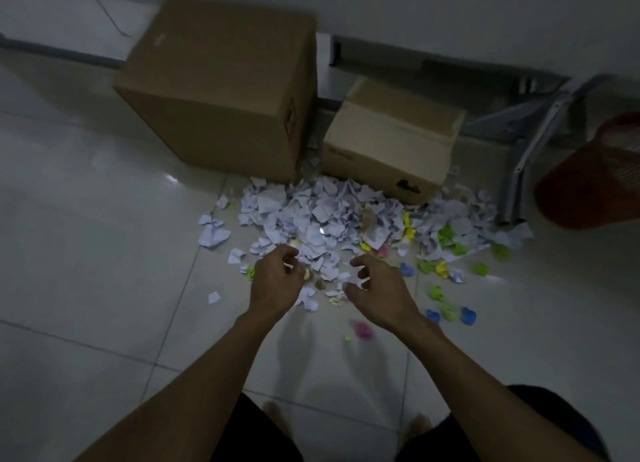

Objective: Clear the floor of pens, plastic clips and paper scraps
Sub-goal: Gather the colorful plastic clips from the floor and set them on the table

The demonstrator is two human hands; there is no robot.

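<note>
We look down from head height at a dim, pale tiled floor point(86, 253). At the centre of the view, a wide heap of torn white paper scraps point(322, 215) spreads across the tiles. Colourful plastic clips point(446, 234) in green, yellow, blue and pink lie scattered from the heap's 3 o'clock edge round to 5 o'clock, some mixed in with the paper. We cannot make out any pens in the dim, blurred light.

Both arms reach forward over the near edge of the heap. The left hand point(275, 285) is at 7 o'clock of the pile, its fingers curled inward; something small and pale sits by the fingertips, but we cannot tell whether the grip holds it. The right hand point(379, 290) is at 6 o'clock, its fingers loosely bent and spread, the grip holding nothing.

At 11 o'clock stands a large cardboard box point(221, 90), touching the heap. A small cardboard box point(391, 142) sits at 1 o'clock, just beside it. At 3 o'clock a red basket point(595, 177) stands near grey metal legs point(519, 170).
</note>
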